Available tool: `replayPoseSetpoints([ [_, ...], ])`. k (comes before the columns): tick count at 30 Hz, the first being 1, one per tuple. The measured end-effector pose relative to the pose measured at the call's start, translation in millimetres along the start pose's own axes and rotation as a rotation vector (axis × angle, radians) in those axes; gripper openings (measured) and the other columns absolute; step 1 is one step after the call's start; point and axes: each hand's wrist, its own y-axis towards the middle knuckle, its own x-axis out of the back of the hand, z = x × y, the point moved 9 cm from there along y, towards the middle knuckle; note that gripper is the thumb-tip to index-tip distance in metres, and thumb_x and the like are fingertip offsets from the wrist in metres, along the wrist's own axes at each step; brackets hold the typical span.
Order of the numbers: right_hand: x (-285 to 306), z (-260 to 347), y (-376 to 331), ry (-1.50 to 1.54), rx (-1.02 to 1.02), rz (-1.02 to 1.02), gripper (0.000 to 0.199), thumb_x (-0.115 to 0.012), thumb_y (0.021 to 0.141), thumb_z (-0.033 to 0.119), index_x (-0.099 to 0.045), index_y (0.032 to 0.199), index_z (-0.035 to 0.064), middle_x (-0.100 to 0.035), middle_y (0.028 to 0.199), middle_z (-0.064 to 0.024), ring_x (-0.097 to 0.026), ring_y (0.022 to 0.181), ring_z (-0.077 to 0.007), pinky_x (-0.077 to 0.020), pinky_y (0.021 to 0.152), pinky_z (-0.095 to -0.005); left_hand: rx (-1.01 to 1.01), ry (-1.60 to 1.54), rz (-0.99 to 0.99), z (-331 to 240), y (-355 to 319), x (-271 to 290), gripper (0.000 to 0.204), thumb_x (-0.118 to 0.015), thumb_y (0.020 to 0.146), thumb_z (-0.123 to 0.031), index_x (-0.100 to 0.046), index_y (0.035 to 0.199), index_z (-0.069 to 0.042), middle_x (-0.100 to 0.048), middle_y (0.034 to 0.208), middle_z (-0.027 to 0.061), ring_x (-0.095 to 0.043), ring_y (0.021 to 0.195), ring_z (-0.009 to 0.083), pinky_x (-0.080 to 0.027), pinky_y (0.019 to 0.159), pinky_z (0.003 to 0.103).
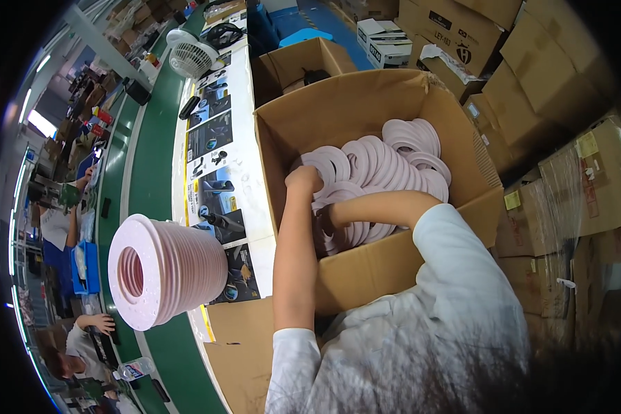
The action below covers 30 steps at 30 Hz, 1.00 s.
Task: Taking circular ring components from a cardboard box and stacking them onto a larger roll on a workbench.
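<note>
Both my arms reach into an open cardboard box [379, 283] that holds many flat, pale pink rings [376, 162], overlapping in leaning rows. At the box's left side, my left hand [305, 180] is closed at the edge of a ring; its fingertips are hidden. My right hand [323, 219] is lower and nearer, down among the rings in shadow, and its fingers do not show. To the left of the box, a thick stack of the same pink rings [165, 270] lies on its side, with its round central hole facing left.
A green conveyor belt [143, 165] runs along the left. Printed sheets [217, 183] line the white ledge beside the box. A small white fan [192, 58] stands farther up. Stacked cartons [552, 62] crowd the right. Other people sit across the belt, one person's hand [98, 323] near it.
</note>
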Motion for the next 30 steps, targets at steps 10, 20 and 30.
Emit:
replayPoseSetpoints([
  [10, -18, -74, -144, 0.059, -2.076, -0.294, 0.022, -0.067, 0.076, 0.017, -0.066, 0.089, -0.001, -0.066, 0.083, -0.0149, -0.063, 0.075, -0.0302, -0.0492, 0.063, -0.039, -0.027, -0.358, -0.491, 36, -11, 30, 0.028, -0.055, 0.078, -0.017, -0.064, 0.098, -0.001, -0.066, 0.096, 0.0195, -0.064, 0.092, 0.0348, -0.052, 0.078, 0.043],
  [20, 76, -71, -263, 1.879, -0.839, -0.8, 0.031, -0.07, 0.082, 0.02, -0.064, 0.105, 0.0002, -0.067, 0.098, -0.0094, -0.062, 0.092, -0.0179, -0.0468, 0.08, -0.0298, -0.176, -0.991, -0.677, 18, -8, 45, 0.032, -0.058, 0.084, -0.025, -0.062, 0.098, 0.004, -0.065, 0.089, 0.0176, -0.063, 0.086, 0.0295, -0.048, 0.081, 0.034],
  [30, 60, -80, -247, 2.266, -0.821, -1.138, 0.031, -0.069, 0.084, 0.024, -0.063, 0.103, 0.0007, -0.067, 0.101, -0.0107, -0.062, 0.095, -0.0176, -0.0451, 0.082, -0.0262, -0.361, -1.137, 0.173, -45, 3, -33, 0.06, -0.069, 0.081, -0.04, -0.057, 0.116, 0.008, -0.066, 0.097, 0.0135, -0.062, 0.086, 0.0185, -0.046, 0.083, 0.03],
])
